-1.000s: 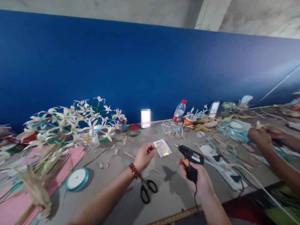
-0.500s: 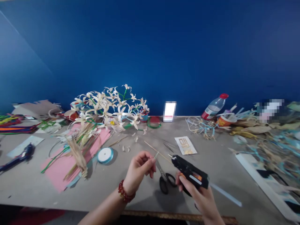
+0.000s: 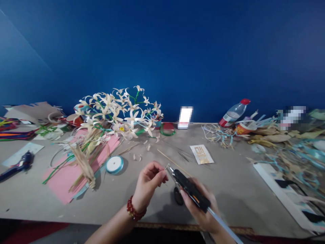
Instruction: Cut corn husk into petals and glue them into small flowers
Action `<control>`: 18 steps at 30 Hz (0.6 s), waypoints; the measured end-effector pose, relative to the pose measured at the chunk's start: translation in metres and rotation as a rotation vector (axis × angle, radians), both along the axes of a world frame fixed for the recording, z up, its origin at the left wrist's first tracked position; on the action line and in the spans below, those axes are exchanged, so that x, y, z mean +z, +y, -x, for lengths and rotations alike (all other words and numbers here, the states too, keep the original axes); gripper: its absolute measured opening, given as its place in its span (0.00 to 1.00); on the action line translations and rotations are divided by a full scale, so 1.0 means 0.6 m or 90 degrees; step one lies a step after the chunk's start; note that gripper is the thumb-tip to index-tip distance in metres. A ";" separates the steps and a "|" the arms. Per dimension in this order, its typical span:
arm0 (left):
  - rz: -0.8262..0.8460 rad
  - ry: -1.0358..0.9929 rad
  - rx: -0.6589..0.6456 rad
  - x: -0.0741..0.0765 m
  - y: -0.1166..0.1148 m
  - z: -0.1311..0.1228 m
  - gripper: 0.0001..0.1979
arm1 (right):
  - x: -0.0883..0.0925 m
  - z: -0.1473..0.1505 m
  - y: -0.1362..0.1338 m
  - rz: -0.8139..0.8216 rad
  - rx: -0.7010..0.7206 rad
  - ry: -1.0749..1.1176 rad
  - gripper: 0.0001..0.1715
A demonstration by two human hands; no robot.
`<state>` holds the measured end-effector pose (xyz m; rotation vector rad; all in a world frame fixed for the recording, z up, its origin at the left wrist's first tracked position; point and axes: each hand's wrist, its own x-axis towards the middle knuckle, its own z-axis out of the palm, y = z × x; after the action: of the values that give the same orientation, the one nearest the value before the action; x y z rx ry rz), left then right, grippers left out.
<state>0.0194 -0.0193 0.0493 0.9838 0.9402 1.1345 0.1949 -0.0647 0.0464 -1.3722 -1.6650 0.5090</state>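
My left hand point(image 3: 152, 179), with a red bead bracelet point(image 3: 135, 209) at the wrist, pinches a tiny pale piece point(image 3: 167, 166) whose kind is too small to make out. My right hand point(image 3: 201, 203) is wrapped round a black hot glue gun point(image 3: 191, 189), a clear glue stick point(image 3: 223, 224) jutting from its back. The gun's nozzle points at the piece, very near it; whether they touch I cannot tell. Beneath the gun lies a pair of scissors point(image 3: 178, 196), mostly hidden. A thin stick point(image 3: 172, 160) rests on the table just beyond.
White husk flowers point(image 3: 122, 113) on green stems stand at the back. Left are pink paper point(image 3: 59, 181), a ribbon spool point(image 3: 114, 164) and a blue glue gun point(image 3: 21, 165). Right are a small packet point(image 3: 202, 154), a tilted bottle point(image 3: 234, 113), a power strip point(image 3: 276, 193) and tangled fibres point(image 3: 302, 162).
My right hand has brought the glue gun left, its nozzle now close to the piece in my left fingers. The gun now covers more of the scissors. My left hand has barely moved.
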 end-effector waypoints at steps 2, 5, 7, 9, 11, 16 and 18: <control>0.005 0.007 0.002 0.002 -0.001 0.000 0.10 | 0.003 0.002 0.002 0.008 0.015 -0.003 0.08; 0.011 0.011 0.006 0.005 -0.001 0.000 0.10 | 0.005 0.002 0.003 0.020 0.038 -0.001 0.06; 0.012 0.009 0.009 0.006 -0.002 0.000 0.11 | 0.006 0.001 0.003 0.025 0.045 -0.002 0.06; 0.012 0.004 0.010 0.006 -0.002 -0.001 0.11 | 0.006 -0.001 0.003 0.027 0.050 -0.006 0.05; 0.011 0.001 0.008 0.007 -0.002 -0.001 0.10 | 0.007 -0.003 0.004 0.024 0.062 -0.011 0.05; 0.011 0.001 0.007 0.010 -0.004 -0.003 0.11 | 0.009 -0.013 0.009 0.017 0.105 -0.049 0.01; 0.012 0.000 0.007 0.010 -0.004 -0.004 0.11 | 0.008 -0.016 0.010 0.016 0.119 -0.062 0.03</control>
<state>0.0215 -0.0216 0.0555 0.9651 0.9558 1.1330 0.2048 -0.0584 0.0514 -1.2839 -1.8828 0.5803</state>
